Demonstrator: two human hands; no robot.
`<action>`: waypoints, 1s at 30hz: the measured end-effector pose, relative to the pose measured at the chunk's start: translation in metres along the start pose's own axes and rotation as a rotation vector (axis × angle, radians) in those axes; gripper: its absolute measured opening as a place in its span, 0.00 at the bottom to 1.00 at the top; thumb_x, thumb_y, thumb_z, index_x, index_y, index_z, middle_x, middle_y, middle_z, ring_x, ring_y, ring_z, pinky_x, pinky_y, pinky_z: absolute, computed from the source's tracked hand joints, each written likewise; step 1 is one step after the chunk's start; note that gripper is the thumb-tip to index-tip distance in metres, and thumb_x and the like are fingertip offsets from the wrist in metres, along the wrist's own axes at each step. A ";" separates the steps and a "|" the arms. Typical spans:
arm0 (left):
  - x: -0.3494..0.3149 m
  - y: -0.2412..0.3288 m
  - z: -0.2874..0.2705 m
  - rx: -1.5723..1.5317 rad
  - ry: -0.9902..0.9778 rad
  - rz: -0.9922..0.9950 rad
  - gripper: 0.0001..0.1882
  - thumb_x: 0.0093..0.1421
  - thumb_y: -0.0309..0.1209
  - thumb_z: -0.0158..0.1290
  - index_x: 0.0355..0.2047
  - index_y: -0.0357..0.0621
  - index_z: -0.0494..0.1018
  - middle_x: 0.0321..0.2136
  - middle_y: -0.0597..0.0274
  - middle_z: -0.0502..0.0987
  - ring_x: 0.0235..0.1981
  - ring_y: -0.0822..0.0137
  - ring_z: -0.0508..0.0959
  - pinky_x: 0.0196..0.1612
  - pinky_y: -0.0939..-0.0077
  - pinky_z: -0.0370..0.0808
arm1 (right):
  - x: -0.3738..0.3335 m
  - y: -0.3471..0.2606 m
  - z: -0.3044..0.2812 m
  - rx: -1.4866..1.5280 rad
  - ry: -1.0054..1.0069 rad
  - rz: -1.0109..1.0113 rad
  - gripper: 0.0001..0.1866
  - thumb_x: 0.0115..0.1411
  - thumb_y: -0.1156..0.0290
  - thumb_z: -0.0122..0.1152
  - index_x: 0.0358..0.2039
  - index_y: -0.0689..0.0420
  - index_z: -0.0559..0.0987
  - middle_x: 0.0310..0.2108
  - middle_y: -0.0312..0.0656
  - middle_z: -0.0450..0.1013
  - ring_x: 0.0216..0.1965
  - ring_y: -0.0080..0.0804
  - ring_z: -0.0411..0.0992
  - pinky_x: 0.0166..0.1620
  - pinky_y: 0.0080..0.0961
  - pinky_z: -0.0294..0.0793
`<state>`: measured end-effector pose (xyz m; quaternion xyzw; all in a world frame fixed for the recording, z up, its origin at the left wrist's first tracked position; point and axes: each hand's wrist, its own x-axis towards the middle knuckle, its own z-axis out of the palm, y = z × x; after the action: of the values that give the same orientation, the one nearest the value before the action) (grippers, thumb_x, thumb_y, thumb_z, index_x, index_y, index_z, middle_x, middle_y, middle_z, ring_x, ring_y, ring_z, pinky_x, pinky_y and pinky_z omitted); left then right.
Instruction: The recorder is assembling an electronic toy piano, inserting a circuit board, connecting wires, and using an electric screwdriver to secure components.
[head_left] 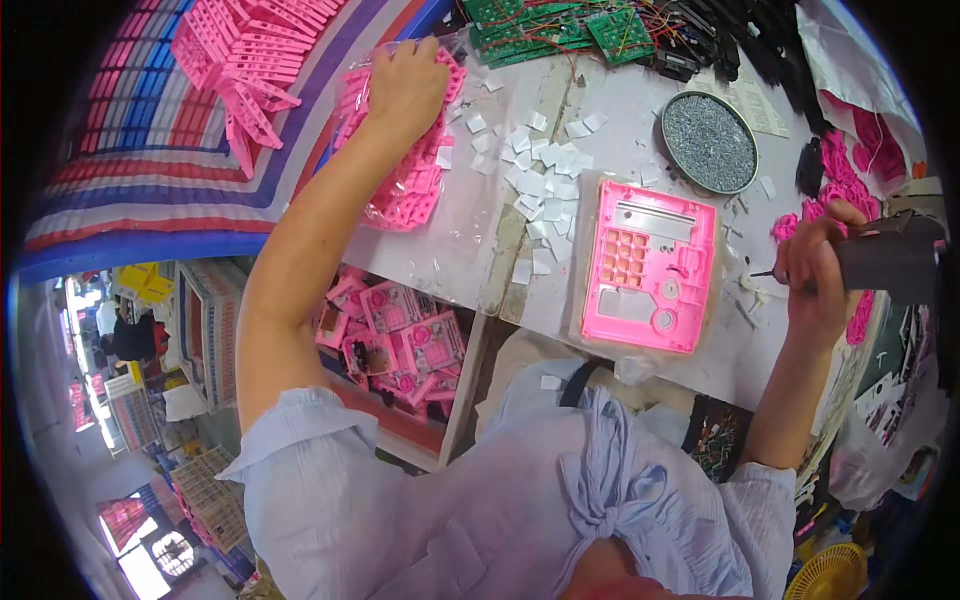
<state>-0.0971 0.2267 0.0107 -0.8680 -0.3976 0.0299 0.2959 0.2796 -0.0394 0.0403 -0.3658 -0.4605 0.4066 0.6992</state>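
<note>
My left hand (407, 85) reaches far out and rests fingers-down in a clear plastic bag of small pink plastic parts (405, 185) at the table's left edge; whether it grips one is hidden. My right hand (815, 270) is closed around a dark electric screwdriver (885, 265) whose thin tip points left. Between the hands a pink plastic panel (650, 265) with a grid of square holes lies flat on the white table (470, 240).
Several small white square pads (545, 170) lie scattered behind the panel. A round metal tray of screws (710, 142) sits at the back right, green circuit boards (555, 30) at the back. Pink frames (245, 65) pile on a striped sack. Boxes of pink parts (400, 340) sit below.
</note>
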 end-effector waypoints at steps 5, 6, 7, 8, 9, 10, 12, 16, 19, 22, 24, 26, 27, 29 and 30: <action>-0.008 -0.008 -0.034 -0.851 0.183 -0.269 0.07 0.60 0.32 0.58 0.31 0.43 0.82 0.36 0.61 0.80 0.38 0.65 0.78 0.42 0.70 0.73 | -0.005 -0.004 -0.008 -0.036 0.018 0.017 0.24 0.60 0.76 0.60 0.56 0.61 0.68 0.22 0.33 0.63 0.19 0.20 0.59 0.24 0.23 0.63; -0.015 -0.008 -0.047 -1.035 0.135 -0.358 0.08 0.61 0.33 0.59 0.33 0.42 0.82 0.35 0.62 0.81 0.38 0.67 0.77 0.41 0.71 0.73 | -0.004 -0.008 -0.009 -0.041 0.035 0.018 0.24 0.60 0.76 0.60 0.57 0.61 0.68 0.23 0.33 0.63 0.19 0.20 0.59 0.25 0.23 0.63; -0.023 -0.001 -0.056 -1.244 0.117 -0.440 0.09 0.62 0.33 0.58 0.34 0.41 0.81 0.34 0.63 0.80 0.36 0.70 0.77 0.41 0.73 0.72 | -0.002 -0.010 -0.011 -0.045 0.031 0.011 0.25 0.60 0.76 0.60 0.57 0.62 0.67 0.23 0.34 0.64 0.21 0.21 0.61 0.27 0.23 0.65; -0.030 0.008 -0.064 -1.453 0.098 -0.521 0.10 0.64 0.34 0.58 0.35 0.39 0.80 0.33 0.64 0.80 0.35 0.72 0.76 0.40 0.76 0.71 | 0.001 -0.013 -0.013 -0.049 0.028 0.003 0.26 0.60 0.76 0.61 0.58 0.62 0.67 0.24 0.34 0.66 0.22 0.22 0.64 0.30 0.24 0.68; -0.035 0.014 -0.068 -1.667 0.072 -0.599 0.11 0.65 0.35 0.57 0.37 0.37 0.79 0.32 0.65 0.80 0.34 0.74 0.76 0.40 0.79 0.71 | 0.004 -0.017 -0.013 -0.057 0.027 -0.001 0.26 0.59 0.76 0.62 0.58 0.63 0.67 0.25 0.35 0.67 0.24 0.23 0.66 0.32 0.24 0.70; -0.041 0.018 -0.064 -1.834 0.033 -0.579 0.11 0.67 0.33 0.56 0.40 0.36 0.76 0.33 0.66 0.79 0.32 0.76 0.77 0.38 0.82 0.73 | 0.007 -0.022 -0.010 -0.212 0.118 -0.046 0.26 0.60 0.76 0.61 0.58 0.63 0.66 0.29 0.38 0.69 0.28 0.27 0.69 0.37 0.26 0.73; -0.054 0.036 -0.077 -1.945 0.003 -0.615 0.11 0.68 0.34 0.54 0.41 0.38 0.76 0.34 0.66 0.79 0.32 0.76 0.78 0.36 0.81 0.75 | 0.011 -0.029 0.004 -0.518 0.298 -0.136 0.25 0.61 0.75 0.61 0.58 0.64 0.64 0.37 0.45 0.72 0.35 0.33 0.74 0.45 0.31 0.78; -0.069 0.070 -0.092 -2.150 -0.076 -0.659 0.09 0.69 0.32 0.52 0.42 0.38 0.75 0.34 0.64 0.79 0.33 0.74 0.80 0.37 0.74 0.82 | -0.010 -0.031 0.031 -0.903 0.397 -0.713 0.31 0.57 0.74 0.67 0.58 0.65 0.65 0.54 0.52 0.67 0.53 0.44 0.69 0.56 0.40 0.74; -0.078 0.091 -0.100 -2.358 -0.141 -0.630 0.09 0.70 0.32 0.51 0.43 0.38 0.73 0.36 0.63 0.79 0.35 0.72 0.81 0.37 0.72 0.82 | -0.026 -0.014 0.065 -0.833 -0.186 -0.419 0.35 0.47 0.71 0.75 0.56 0.61 0.70 0.58 0.53 0.67 0.57 0.47 0.67 0.57 0.40 0.69; -0.090 0.104 -0.104 -2.483 -0.175 -0.545 0.09 0.71 0.31 0.49 0.45 0.38 0.72 0.40 0.61 0.79 0.39 0.70 0.81 0.40 0.70 0.82 | -0.009 0.030 0.117 -0.815 -0.331 -0.243 0.31 0.49 0.69 0.75 0.53 0.61 0.73 0.48 0.49 0.75 0.50 0.45 0.73 0.53 0.34 0.72; -0.096 0.107 -0.107 -2.516 -0.146 -0.522 0.09 0.72 0.31 0.48 0.46 0.39 0.70 0.42 0.60 0.78 0.41 0.69 0.80 0.43 0.66 0.82 | 0.001 0.052 0.121 -0.689 -0.372 -0.041 0.25 0.52 0.71 0.72 0.50 0.63 0.76 0.41 0.45 0.78 0.43 0.39 0.77 0.47 0.30 0.75; -0.101 0.109 -0.104 -2.556 -0.061 -0.583 0.10 0.71 0.34 0.46 0.46 0.39 0.69 0.42 0.58 0.78 0.42 0.66 0.81 0.43 0.65 0.82 | 0.013 0.058 0.123 -0.499 -0.405 0.182 0.19 0.56 0.71 0.69 0.46 0.64 0.77 0.36 0.41 0.79 0.38 0.33 0.78 0.41 0.27 0.77; -0.108 0.108 -0.101 -2.569 -0.012 -0.627 0.11 0.71 0.35 0.46 0.46 0.40 0.68 0.41 0.56 0.78 0.42 0.64 0.81 0.44 0.64 0.82 | 0.018 0.058 0.121 -0.366 -0.424 0.307 0.17 0.57 0.71 0.67 0.45 0.65 0.78 0.35 0.40 0.80 0.36 0.30 0.79 0.39 0.25 0.78; -0.119 0.104 -0.101 -2.651 -0.010 -0.606 0.11 0.71 0.36 0.45 0.44 0.41 0.68 0.42 0.56 0.77 0.43 0.64 0.80 0.45 0.63 0.81 | 0.030 0.063 0.115 -0.192 -0.425 0.486 0.14 0.59 0.71 0.65 0.43 0.65 0.78 0.34 0.37 0.80 0.35 0.25 0.79 0.36 0.22 0.78; -0.122 0.103 -0.099 -2.699 -0.015 -0.589 0.11 0.71 0.37 0.45 0.44 0.42 0.67 0.42 0.55 0.77 0.44 0.63 0.80 0.46 0.63 0.81 | 0.037 0.070 0.109 -0.153 -0.410 0.546 0.14 0.60 0.71 0.65 0.44 0.65 0.78 0.34 0.37 0.80 0.36 0.23 0.79 0.37 0.21 0.78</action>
<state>-0.0826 0.0387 0.0146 -0.3641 -0.2870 -0.4333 -0.7728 0.1698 0.0373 0.0246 -0.4374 -0.5056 0.6081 0.4281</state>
